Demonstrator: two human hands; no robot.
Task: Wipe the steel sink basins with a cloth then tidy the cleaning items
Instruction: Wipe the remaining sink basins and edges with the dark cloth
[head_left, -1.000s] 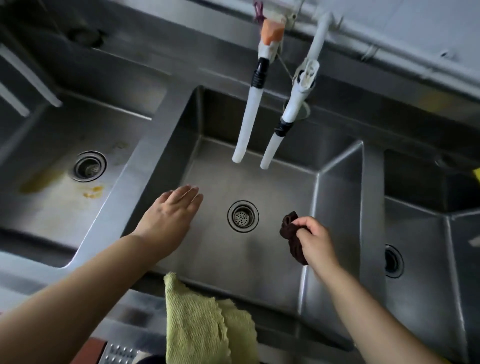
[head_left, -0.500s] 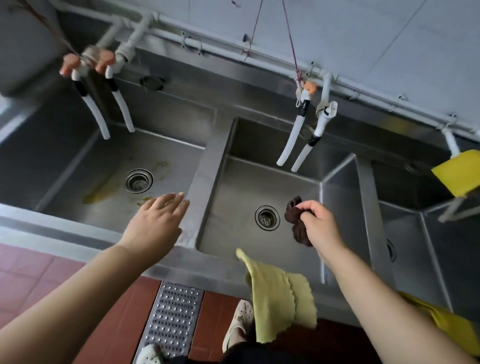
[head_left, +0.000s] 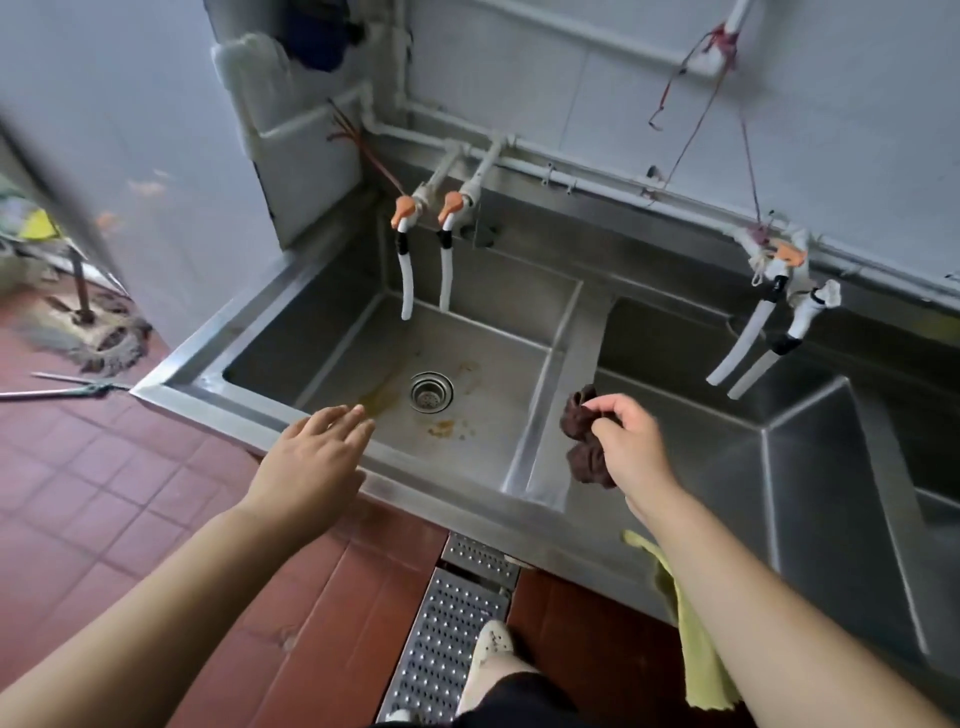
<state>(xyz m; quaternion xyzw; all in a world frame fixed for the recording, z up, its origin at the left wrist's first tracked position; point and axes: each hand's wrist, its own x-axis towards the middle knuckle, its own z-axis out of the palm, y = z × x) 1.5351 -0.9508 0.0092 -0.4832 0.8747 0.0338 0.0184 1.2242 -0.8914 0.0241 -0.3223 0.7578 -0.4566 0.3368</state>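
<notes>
Since the earlier frame, both hands have shifted left toward the stained left basin (head_left: 483, 364). The right hand (head_left: 631, 447) pinches the bunched dark cloth (head_left: 584, 436) above the divider (head_left: 563, 405) between basins. The left hand (head_left: 311, 462), fingers extended and holding nothing, hovers over the front rim (head_left: 415, 483). A yellow cloth (head_left: 696, 644) hangs over the front edge.

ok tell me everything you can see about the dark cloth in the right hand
The dark cloth is a small brownish-maroon rag, soft and crumpled into a bunched wad. The right hand pinches it with curled fingers and thumb, so part of it is hidden behind the hand while a lobe hangs below. It is held in the air over the steel divider between the stained left basin and the next basin, touching nothing but the hand as far as the view shows.
</notes>
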